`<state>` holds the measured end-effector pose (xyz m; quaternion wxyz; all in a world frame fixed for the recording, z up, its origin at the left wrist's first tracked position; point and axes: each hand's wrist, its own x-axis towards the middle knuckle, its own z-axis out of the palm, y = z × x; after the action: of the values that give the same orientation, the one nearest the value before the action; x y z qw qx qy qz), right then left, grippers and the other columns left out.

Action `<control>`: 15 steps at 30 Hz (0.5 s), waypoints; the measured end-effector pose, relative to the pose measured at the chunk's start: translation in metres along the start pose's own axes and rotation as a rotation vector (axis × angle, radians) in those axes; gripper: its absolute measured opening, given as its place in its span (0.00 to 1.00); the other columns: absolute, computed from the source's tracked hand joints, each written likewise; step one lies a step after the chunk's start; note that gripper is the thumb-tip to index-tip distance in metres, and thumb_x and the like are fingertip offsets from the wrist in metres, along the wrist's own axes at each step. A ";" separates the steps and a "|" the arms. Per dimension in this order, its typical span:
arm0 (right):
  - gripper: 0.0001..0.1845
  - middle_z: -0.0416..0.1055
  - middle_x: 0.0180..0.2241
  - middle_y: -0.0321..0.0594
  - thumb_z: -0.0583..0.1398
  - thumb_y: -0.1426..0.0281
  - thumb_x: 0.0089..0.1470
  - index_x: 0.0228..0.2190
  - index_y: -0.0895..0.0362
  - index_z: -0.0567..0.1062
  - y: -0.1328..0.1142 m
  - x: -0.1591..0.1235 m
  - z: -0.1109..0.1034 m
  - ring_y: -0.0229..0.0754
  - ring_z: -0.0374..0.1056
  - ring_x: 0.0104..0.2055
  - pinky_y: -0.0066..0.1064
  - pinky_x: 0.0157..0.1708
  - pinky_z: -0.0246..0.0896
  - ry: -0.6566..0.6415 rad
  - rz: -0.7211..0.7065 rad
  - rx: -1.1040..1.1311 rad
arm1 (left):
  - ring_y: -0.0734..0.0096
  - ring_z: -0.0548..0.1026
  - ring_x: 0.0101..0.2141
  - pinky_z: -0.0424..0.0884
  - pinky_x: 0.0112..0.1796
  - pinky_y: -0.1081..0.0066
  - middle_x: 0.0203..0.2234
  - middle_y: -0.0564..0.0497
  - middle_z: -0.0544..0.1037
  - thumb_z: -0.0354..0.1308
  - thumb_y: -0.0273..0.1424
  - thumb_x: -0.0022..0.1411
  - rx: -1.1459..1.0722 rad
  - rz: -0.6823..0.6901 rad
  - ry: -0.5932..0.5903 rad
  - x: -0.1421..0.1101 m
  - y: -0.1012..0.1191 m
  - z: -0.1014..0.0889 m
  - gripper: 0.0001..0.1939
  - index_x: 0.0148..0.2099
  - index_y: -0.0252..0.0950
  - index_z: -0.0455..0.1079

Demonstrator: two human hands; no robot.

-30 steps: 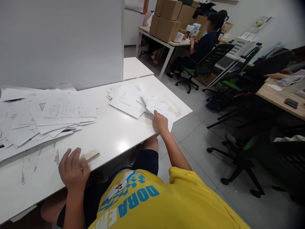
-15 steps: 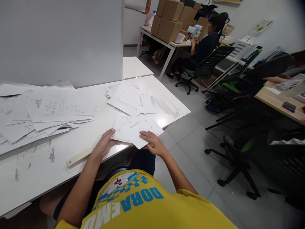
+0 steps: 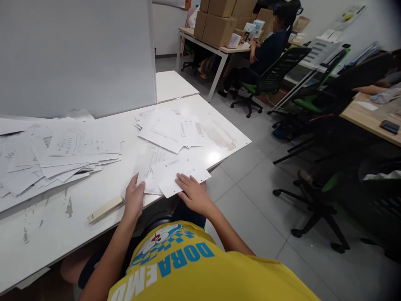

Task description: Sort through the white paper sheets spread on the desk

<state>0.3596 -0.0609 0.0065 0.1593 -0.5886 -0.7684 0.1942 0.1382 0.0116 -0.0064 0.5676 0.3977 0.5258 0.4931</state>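
At the front edge of the white table, my left hand point(image 3: 135, 195) pinches the left side of a printed paper sheet point(image 3: 149, 170), its thumb on top. Another white sheet point(image 3: 167, 180) overlaps that one at an angle, with small punched holes near its edge. My right hand point(image 3: 194, 194) lies over this upper sheet, fingers stretched out across its surface. Just beyond is a loose fan of papers point(image 3: 171, 131). Left of my left hand rests a long cream-coloured strip-shaped object point(image 3: 105, 209).
A large messy heap of papers point(image 3: 78, 140) covers the table's left part, before a grey partition point(image 3: 75, 54). Cardboard boxes point(image 3: 216, 27) stand on a far desk, where a person point(image 3: 269, 54) sits. Office chairs point(image 3: 278, 75) stand to the right. Another person's arm point(image 3: 369, 89) rests at the right desk.
The lower sheet now sits further left on the table, and my left hand has turned more upright beside it. My right hand has slid slightly left on the upper sheet.
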 end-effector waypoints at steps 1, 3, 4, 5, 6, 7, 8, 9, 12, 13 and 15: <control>0.29 0.50 0.69 0.48 0.48 0.65 0.66 0.65 0.58 0.59 -0.002 0.000 -0.001 0.50 0.45 0.72 0.54 0.69 0.43 -0.023 -0.003 -0.006 | 0.56 0.74 0.53 0.67 0.58 0.54 0.55 0.42 0.75 0.61 0.33 0.56 -0.038 -0.013 0.036 -0.003 0.002 -0.001 0.27 0.58 0.36 0.68; 0.30 0.47 0.69 0.49 0.48 0.63 0.66 0.66 0.60 0.58 -0.005 -0.002 -0.004 0.51 0.44 0.72 0.54 0.69 0.42 -0.065 -0.024 -0.018 | 0.57 0.74 0.53 0.68 0.57 0.55 0.55 0.42 0.75 0.61 0.31 0.55 -0.102 -0.042 0.110 -0.008 0.005 -0.001 0.27 0.58 0.37 0.68; 0.30 0.47 0.70 0.49 0.48 0.62 0.67 0.66 0.60 0.58 -0.005 -0.002 -0.005 0.52 0.43 0.72 0.54 0.69 0.42 -0.081 -0.037 -0.024 | 0.58 0.74 0.54 0.68 0.57 0.56 0.54 0.42 0.75 0.60 0.29 0.56 -0.119 -0.046 0.135 -0.010 0.007 -0.001 0.26 0.58 0.37 0.68; 0.30 0.47 0.70 0.49 0.48 0.62 0.67 0.65 0.60 0.58 -0.005 -0.002 -0.005 0.52 0.43 0.72 0.54 0.69 0.42 -0.089 -0.047 -0.027 | 0.59 0.74 0.54 0.68 0.57 0.56 0.53 0.43 0.76 0.60 0.29 0.56 -0.132 -0.047 0.153 -0.012 0.008 -0.001 0.25 0.58 0.38 0.69; 0.29 0.48 0.69 0.49 0.48 0.62 0.67 0.65 0.60 0.59 -0.005 -0.002 -0.004 0.52 0.44 0.72 0.54 0.69 0.42 -0.087 -0.054 -0.029 | 0.60 0.74 0.54 0.68 0.58 0.57 0.52 0.43 0.77 0.60 0.28 0.57 -0.144 -0.049 0.167 -0.013 0.009 0.001 0.24 0.57 0.38 0.69; 0.28 0.50 0.69 0.49 0.47 0.62 0.67 0.64 0.59 0.61 -0.004 -0.001 -0.003 0.52 0.46 0.71 0.54 0.69 0.43 -0.073 -0.058 -0.030 | 0.61 0.74 0.54 0.67 0.58 0.58 0.51 0.43 0.77 0.59 0.27 0.57 -0.161 -0.053 0.174 -0.014 0.010 0.002 0.24 0.57 0.38 0.70; 0.27 0.53 0.68 0.49 0.47 0.63 0.67 0.63 0.58 0.62 -0.004 0.000 -0.001 0.51 0.48 0.71 0.54 0.68 0.44 -0.045 -0.056 -0.030 | 0.61 0.74 0.54 0.67 0.58 0.58 0.51 0.44 0.78 0.59 0.27 0.57 -0.184 -0.056 0.176 -0.015 0.011 0.005 0.23 0.56 0.38 0.70; 0.26 0.55 0.67 0.49 0.46 0.65 0.68 0.62 0.57 0.64 -0.004 0.002 0.001 0.51 0.50 0.70 0.53 0.68 0.46 -0.005 -0.048 -0.026 | 0.61 0.74 0.54 0.67 0.58 0.59 0.51 0.44 0.78 0.59 0.26 0.57 -0.215 -0.058 0.177 -0.017 0.011 0.008 0.22 0.56 0.38 0.71; 0.24 0.61 0.65 0.49 0.46 0.68 0.66 0.60 0.57 0.67 -0.007 0.007 0.008 0.50 0.54 0.68 0.53 0.66 0.50 0.163 -0.017 0.027 | 0.61 0.73 0.56 0.68 0.58 0.60 0.52 0.45 0.77 0.59 0.25 0.57 -0.314 -0.060 0.167 -0.024 0.010 0.019 0.22 0.55 0.39 0.71; 0.24 0.62 0.64 0.49 0.47 0.70 0.66 0.59 0.56 0.68 -0.009 0.008 0.009 0.50 0.56 0.67 0.53 0.65 0.51 0.229 -0.020 0.065 | 0.61 0.72 0.57 0.68 0.58 0.60 0.53 0.45 0.77 0.59 0.26 0.57 -0.339 -0.063 0.163 -0.027 0.010 0.022 0.22 0.55 0.40 0.71; 0.22 0.70 0.58 0.47 0.47 0.72 0.64 0.54 0.54 0.71 -0.014 0.009 0.009 0.47 0.63 0.62 0.51 0.64 0.54 0.370 -0.069 0.187 | 0.60 0.71 0.57 0.68 0.58 0.60 0.54 0.45 0.76 0.59 0.27 0.57 -0.369 -0.074 0.145 -0.032 0.009 0.028 0.23 0.56 0.41 0.71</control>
<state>0.3414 -0.0568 0.0051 0.3582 -0.5704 -0.7242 0.1478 0.1657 -0.0164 0.0123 0.6094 0.2308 0.4800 0.5873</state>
